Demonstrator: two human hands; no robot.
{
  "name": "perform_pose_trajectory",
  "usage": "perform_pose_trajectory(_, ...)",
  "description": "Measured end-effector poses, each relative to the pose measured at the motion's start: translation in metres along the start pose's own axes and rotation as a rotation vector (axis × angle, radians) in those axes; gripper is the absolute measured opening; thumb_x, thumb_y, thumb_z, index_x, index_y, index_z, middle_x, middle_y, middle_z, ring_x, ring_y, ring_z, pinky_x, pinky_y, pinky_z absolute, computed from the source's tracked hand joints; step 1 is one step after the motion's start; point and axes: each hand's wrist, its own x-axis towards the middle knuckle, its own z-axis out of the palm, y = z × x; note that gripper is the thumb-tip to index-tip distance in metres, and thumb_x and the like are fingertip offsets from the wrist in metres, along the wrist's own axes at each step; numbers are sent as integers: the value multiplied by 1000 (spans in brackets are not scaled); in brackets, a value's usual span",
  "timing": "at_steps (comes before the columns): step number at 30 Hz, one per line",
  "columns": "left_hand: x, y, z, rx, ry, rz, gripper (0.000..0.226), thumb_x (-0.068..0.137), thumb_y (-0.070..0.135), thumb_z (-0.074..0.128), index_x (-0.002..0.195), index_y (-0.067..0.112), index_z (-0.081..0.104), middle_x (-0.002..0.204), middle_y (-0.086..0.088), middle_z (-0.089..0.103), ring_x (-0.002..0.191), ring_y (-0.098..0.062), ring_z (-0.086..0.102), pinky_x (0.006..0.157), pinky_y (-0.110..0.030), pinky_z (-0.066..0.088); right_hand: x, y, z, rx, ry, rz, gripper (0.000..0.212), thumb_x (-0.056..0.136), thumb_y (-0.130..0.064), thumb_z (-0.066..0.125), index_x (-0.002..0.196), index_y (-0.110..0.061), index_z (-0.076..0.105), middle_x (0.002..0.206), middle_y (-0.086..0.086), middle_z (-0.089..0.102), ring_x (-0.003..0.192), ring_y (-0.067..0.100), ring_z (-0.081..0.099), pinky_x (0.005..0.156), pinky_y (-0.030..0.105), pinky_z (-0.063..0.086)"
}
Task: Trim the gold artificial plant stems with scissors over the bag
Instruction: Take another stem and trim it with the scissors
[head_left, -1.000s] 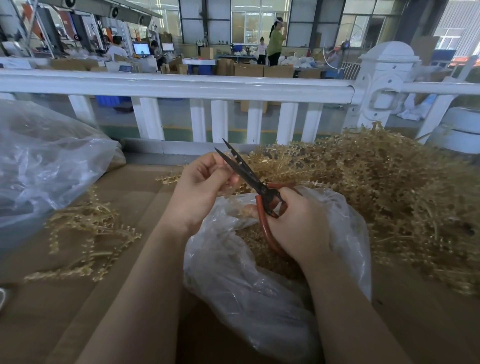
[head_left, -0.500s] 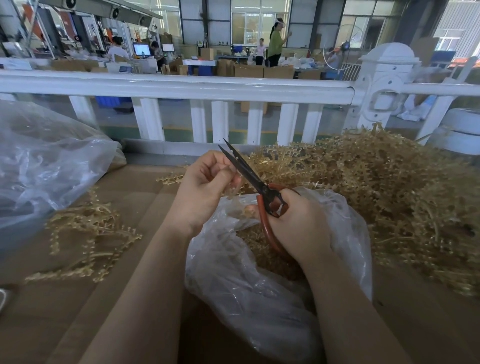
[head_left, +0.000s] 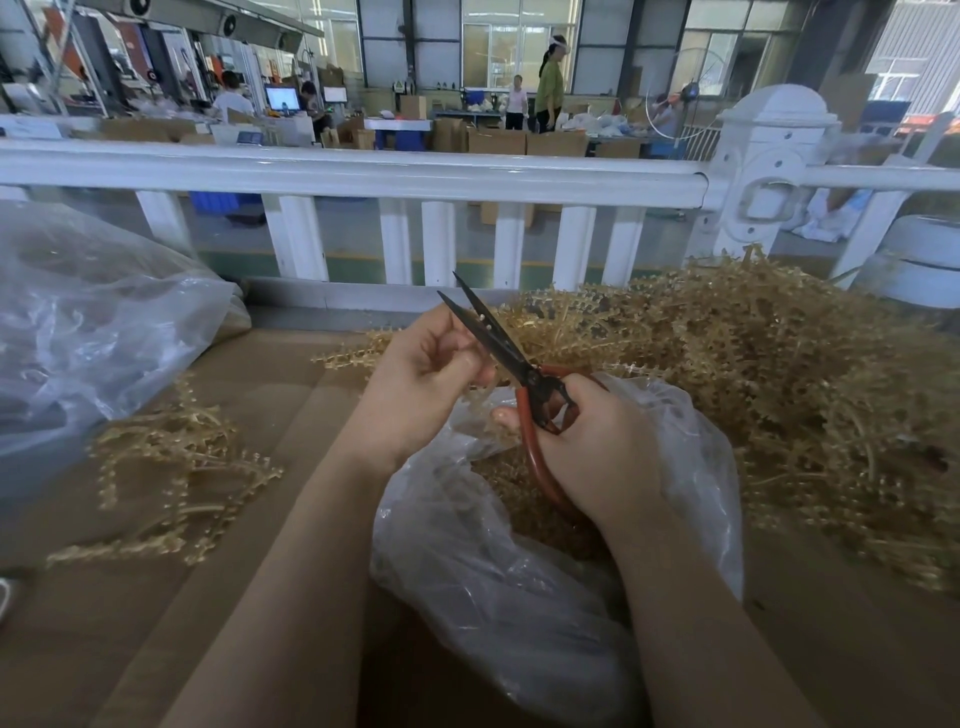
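Cardboard worktop (head_left: 218, 597) (warehouse behind) | right hand (head_left: 597, 447) grips scissors (head_left: 511, 358) | left hand (head_left: 421, 379) pinches stem

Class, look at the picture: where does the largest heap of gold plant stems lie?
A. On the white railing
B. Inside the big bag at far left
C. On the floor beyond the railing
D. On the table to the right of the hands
D: the big gold heap spreads over the table right of the right hand that grips the scissors.
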Motion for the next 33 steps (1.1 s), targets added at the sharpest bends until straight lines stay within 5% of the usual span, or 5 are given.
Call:
perform_pose_trajectory(6, -1, 2, 3, -82, 17, -19, 18, 96, 14, 48, 99, 4, 63, 71, 1, 60, 68, -12, 56, 74, -24, 48, 0, -4, -3, 29, -15, 15, 37, 75, -74, 64, 70, -41, 47, 58, -22, 49, 58, -5, 52, 52, 10, 39)
perform_pose_trajectory(11, -2, 0, 0, 18, 0, 5, 18, 99, 0, 46, 102, 5, 63, 67, 0, 59, 67, -13, 58, 70, -18, 48, 0, -3, -3, 6, -23, 9, 47, 75, -78, 61, 71, -31, 58, 61, -20, 53, 59, -5, 52, 53, 12, 42)
perform_pose_trajectory(16, -2, -1, 2, 125, -18, 11, 25, 96, -3, 48, 106, 14, 64, 70, 6, 64, 76, -24, 65, 83, -44, 53, 0, -2, -4, 15, -45, 32, 42, 75, -74, 67, 77, -32, 62, 63, -20, 54, 63, -5, 53, 55, 9, 40)
perform_pose_trajectory(21, -2, 1, 3, 130, -29, 23, 27, 97, -4, 47, 104, 15, 64, 70, 8, 64, 74, -16, 63, 80, -38, 53, 1, -5, -6, 59, -62, 46, 50, 73, -78, 62, 78, -28, 66, 65, -17, 58, 63, 0, 57, 58, 17, 46)
perform_pose_trajectory(33, -2, 3, 2, 124, -33, 20, 28, 98, -7, 45, 107, 13, 63, 70, 6, 63, 74, -17, 63, 82, -38, 53, 2, -7, -7, 75, -70, 58, 44, 73, -73, 67, 78, -29, 68, 64, -23, 57, 71, -4, 60, 60, 8, 43)
